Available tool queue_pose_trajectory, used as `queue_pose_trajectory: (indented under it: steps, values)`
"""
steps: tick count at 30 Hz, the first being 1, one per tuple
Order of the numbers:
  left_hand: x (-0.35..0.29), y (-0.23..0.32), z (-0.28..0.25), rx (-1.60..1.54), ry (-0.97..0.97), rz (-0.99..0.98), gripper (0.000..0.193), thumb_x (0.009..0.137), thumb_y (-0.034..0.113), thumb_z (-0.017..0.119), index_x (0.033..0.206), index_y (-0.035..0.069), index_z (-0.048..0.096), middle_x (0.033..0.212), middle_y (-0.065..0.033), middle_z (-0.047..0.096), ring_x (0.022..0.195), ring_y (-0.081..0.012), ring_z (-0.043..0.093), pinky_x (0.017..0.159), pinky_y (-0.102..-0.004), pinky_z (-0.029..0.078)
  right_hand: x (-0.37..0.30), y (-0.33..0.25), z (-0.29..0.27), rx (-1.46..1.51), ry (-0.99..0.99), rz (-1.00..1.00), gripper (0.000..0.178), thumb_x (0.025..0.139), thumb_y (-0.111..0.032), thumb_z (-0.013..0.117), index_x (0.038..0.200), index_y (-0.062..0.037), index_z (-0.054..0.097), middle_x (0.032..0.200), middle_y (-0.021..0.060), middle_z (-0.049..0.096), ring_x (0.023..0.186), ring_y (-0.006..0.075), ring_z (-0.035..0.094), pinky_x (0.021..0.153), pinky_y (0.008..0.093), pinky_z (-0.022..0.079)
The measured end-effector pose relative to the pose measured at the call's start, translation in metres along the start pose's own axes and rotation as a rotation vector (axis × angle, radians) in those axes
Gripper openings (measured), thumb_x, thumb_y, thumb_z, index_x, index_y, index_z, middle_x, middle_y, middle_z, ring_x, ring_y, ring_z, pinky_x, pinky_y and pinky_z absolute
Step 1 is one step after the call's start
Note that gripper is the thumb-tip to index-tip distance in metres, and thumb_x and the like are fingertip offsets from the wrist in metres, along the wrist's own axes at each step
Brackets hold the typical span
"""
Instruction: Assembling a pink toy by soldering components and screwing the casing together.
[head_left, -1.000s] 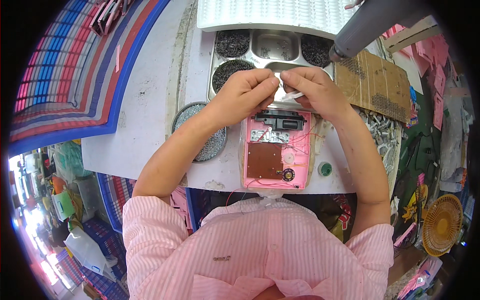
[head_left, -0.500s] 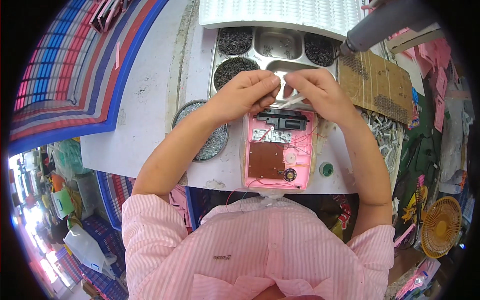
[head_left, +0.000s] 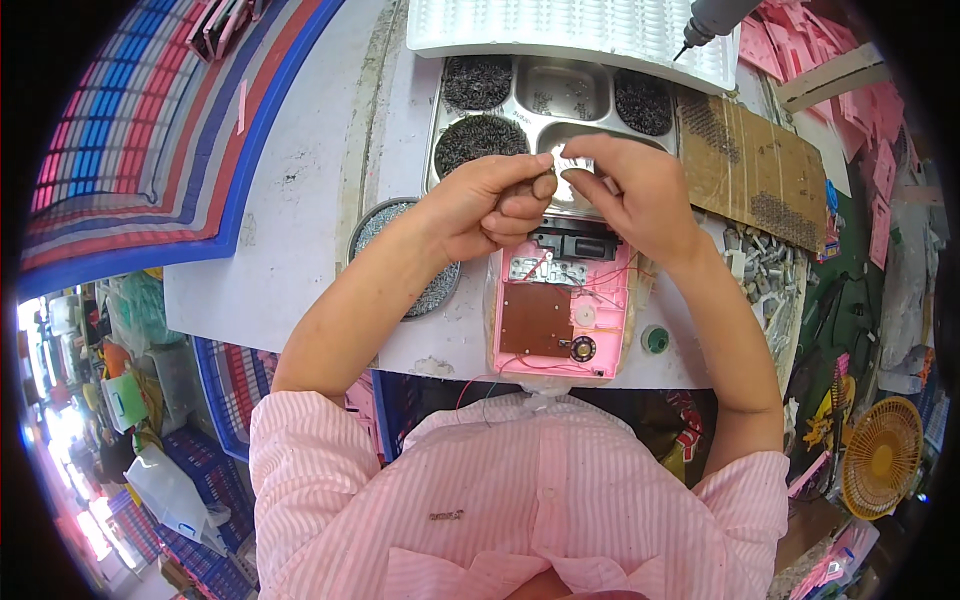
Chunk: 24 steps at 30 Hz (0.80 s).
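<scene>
An open pink plastic casing [head_left: 610, 300] lies on the white table [head_left: 300, 220] in front of me, showing a brown circuit board [head_left: 535, 320], thin red wires and a small round black part. Just above its far end both hands meet. My left hand [head_left: 490, 205] and my right hand [head_left: 635, 195] pinch a small shiny metal piece [head_left: 570, 160] between their fingertips. What else the left fingers hold is hidden.
A metal compartment tray [head_left: 560, 95] with dark small screws stands behind the hands. A round dish [head_left: 385, 225] of small parts sits at left, cardboard [head_left: 750, 165] and loose metal parts at right. A hanging screwdriver tip [head_left: 700, 30] is above a white ribbed tray [head_left: 560, 25].
Both hands have lifted slightly away from the casing toward the metal tray, and the small metal piece is now held higher between the fingertips. The hanging screwdriver has shifted up and to the right.
</scene>
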<state>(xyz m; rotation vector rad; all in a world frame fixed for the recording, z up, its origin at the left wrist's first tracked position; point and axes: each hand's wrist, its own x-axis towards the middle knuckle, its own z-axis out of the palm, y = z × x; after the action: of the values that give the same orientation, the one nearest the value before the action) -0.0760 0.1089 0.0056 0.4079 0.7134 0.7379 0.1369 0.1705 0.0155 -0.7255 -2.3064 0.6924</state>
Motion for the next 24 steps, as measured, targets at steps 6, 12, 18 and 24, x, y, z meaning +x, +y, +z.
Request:
queue_pose_trajectory:
  steps: [6,12,18,24]
  values:
    - [0.003,-0.018,0.007,0.795,0.204,0.497,0.035,0.106,0.029,0.051,0.082,0.005,0.059,0.06,0.0041,0.046,0.052,-0.0038,0.035,0.048,-0.022,0.028,0.009,0.012,-0.011,0.716,-0.38,0.58,0.042,0.101,-0.037,0.058,0.091,0.0012,0.07,0.071,-0.0036,0.06,0.065,0.0049,0.053,0.057,0.0243,0.042]
    - [-0.005,0.003,0.002,0.105,-0.091,0.073,0.038,0.107,0.034,0.046,0.079,0.009,0.052,0.055,0.0059,0.04,0.043,-0.0027,0.032,0.039,-0.0195,0.024,0.011,0.005,-0.006,0.398,-0.239,0.146,0.022,0.1,-0.022,0.06,0.093,-0.0015,0.066,0.071,-0.0034,0.057,0.066,0.0045,0.048,0.057,0.0232,0.038]
    - [0.003,-0.018,-0.015,-0.301,-0.4,0.006,0.038,0.108,0.035,0.041,0.078,0.012,0.047,0.053,0.0066,0.04,0.039,-0.0017,0.032,0.036,-0.018,0.024,0.007,-0.001,0.001,0.235,-0.105,-0.041,0.011,0.091,-0.008,0.069,0.098,-0.0021,0.065,0.077,0.0024,0.06,0.069,0.0096,0.055,0.062,0.0255,0.044]
    - [-0.01,-0.024,-0.009,-0.106,-0.276,0.06,0.041,0.106,0.037,0.044,0.075,0.01,0.049,0.052,0.0045,0.041,0.037,-0.004,0.03,0.036,-0.0203,0.026,-0.002,-0.014,-0.001,0.362,-0.126,0.049,0.019,0.09,-0.022,0.072,0.097,-0.0057,0.066,0.067,0.0017,0.058,0.059,0.0093,0.051,0.055,0.026,0.04]
